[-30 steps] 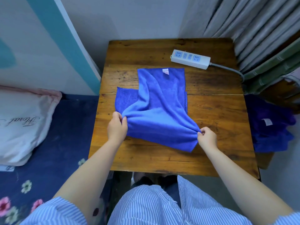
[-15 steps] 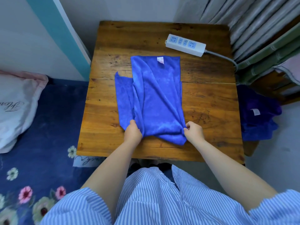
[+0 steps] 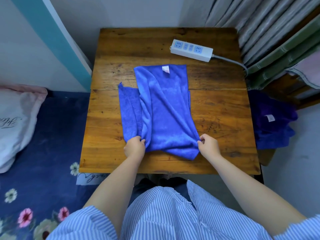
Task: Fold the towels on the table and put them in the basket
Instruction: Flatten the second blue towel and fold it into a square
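Note:
A blue towel (image 3: pixel 164 110) lies on the wooden table (image 3: pixel 221 118), folded lengthwise into a long strip with a white label near its far edge. A lower layer sticks out on the left. My left hand (image 3: pixel 135 147) pinches the near left corner of the top layer. My right hand (image 3: pixel 208 144) pinches the near right corner. Both hands rest low over the table near its front edge. More blue and purple towels (image 3: pixel 273 129) lie in a heap to the right of the table. No basket is visible.
A white power strip (image 3: pixel 191 50) with a grey cable lies at the table's far right. Grey curtains and a wooden chair with green cloth stand on the right. A bed with a dark floral sheet (image 3: pixel 43 144) and a pillow (image 3: pixel 15 122) is on the left.
My left hand has carried its towel corner to the right and toward me, narrowing the towel into a strip. My right hand moved slightly inward, still gripping.

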`<action>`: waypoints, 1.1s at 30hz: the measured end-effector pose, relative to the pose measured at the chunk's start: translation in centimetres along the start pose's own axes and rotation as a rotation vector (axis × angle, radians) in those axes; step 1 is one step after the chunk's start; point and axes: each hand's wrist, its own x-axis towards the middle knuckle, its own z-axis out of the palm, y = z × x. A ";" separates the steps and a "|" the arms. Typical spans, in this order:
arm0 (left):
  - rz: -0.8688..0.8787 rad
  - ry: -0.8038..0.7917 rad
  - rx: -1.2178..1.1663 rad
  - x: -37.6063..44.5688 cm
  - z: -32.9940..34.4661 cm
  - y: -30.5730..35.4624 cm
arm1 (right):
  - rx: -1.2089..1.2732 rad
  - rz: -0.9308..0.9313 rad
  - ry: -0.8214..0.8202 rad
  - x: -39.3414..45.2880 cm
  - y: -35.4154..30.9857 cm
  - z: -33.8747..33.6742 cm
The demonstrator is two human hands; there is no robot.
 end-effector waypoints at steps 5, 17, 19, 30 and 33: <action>-0.009 0.260 -0.336 1.3 -4.3 -1.1 | 0.048 0.051 0.040 0.5 0.3 -0.3; -0.055 0.024 -0.586 2.1 -8.5 -6.5 | 0.455 0.361 -0.093 2.0 -0.9 -1.7; -0.012 0.079 -0.615 2.9 -10.0 -5.0 | 0.403 0.264 -0.099 3.3 -3.9 -3.8; 0.441 0.652 -1.180 3.1 -29.9 10.7 | 0.788 -0.494 0.369 4.8 -28.8 -22.4; 0.456 0.734 -1.279 2.2 -33.8 10.7 | 0.747 -0.599 0.479 3.0 -30.9 -26.0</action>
